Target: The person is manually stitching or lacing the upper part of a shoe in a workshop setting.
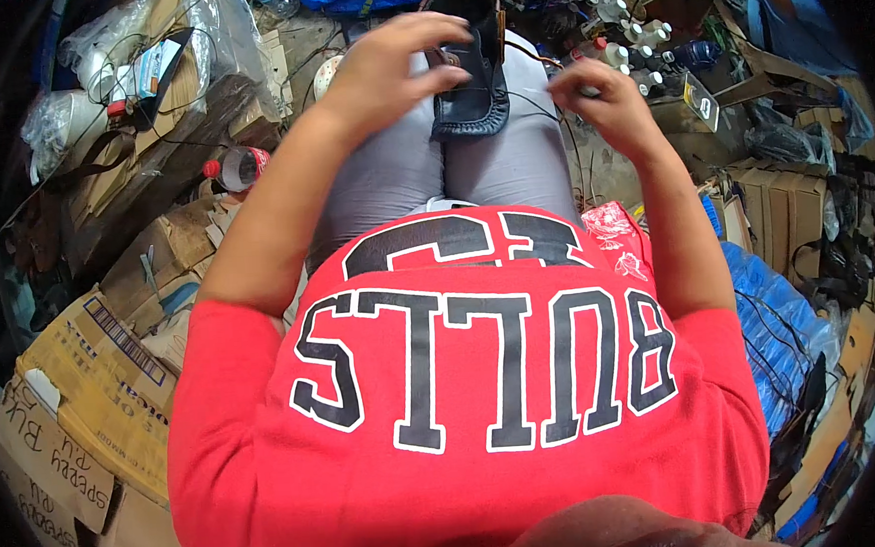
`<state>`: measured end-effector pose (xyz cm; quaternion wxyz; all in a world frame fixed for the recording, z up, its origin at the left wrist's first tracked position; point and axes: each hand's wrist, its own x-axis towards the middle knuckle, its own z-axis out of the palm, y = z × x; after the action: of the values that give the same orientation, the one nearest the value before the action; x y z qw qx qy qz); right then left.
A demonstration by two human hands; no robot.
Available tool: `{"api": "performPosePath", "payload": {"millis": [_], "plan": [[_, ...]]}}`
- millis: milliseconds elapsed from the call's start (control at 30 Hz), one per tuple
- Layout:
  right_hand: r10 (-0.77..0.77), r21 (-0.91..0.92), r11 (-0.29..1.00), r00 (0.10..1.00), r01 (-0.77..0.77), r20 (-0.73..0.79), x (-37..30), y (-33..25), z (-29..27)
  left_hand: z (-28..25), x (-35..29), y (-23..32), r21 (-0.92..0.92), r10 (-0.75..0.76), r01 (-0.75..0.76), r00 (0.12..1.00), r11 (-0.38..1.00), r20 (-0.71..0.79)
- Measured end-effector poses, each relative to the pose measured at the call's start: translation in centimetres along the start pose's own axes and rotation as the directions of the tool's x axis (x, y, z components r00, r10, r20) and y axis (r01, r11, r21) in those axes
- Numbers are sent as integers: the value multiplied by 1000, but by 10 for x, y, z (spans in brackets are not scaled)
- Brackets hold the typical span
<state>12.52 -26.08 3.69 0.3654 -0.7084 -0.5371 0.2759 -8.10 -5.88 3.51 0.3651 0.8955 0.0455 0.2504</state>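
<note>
A black leather shoe (471, 91) lies across my thighs. Its gathered, stitched toe points toward me and its brown-rimmed opening faces away. My left hand (395, 66) is at the shoe's left side, thumb and fingers apart, slightly blurred. My right hand (602, 98) is raised to the right of the shoe, its fingers closed in a pinch. A thin dark thread (532, 99) runs from the shoe to these fingers. Something small and dark shows within that grip, too small to name.
Several small bottles (648, 35) stand at the far right. At the left lie a red-capped plastic bottle (241, 168) and wood pieces (189, 138). Cardboard boxes (94, 385) fill the near left; blue plastic sheeting (776, 323) lies at the right.
</note>
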Motion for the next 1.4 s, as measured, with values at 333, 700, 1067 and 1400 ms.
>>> {"api": "performPosePath", "payload": {"millis": [333, 700, 1067, 1400], "plan": [[-39, 19, 999, 998, 38, 56, 29, 15, 18, 33, 43, -19, 33, -138, 137, 889, 990, 437], [-109, -62, 992, 994, 108, -11, 10, -5, 30, 28, 39, -21, -83, -104, 177, 830, 981, 548], [-186, -732, 596, 944, 330, 274, 21, -64, 32, 31, 47, -28, 9, 22, -33, 825, 999, 564], [289, 267, 914, 952, -304, 98, 4, -7, 18, 28, -1, -11, 158, -75, 86, 994, 984, -73]]}}
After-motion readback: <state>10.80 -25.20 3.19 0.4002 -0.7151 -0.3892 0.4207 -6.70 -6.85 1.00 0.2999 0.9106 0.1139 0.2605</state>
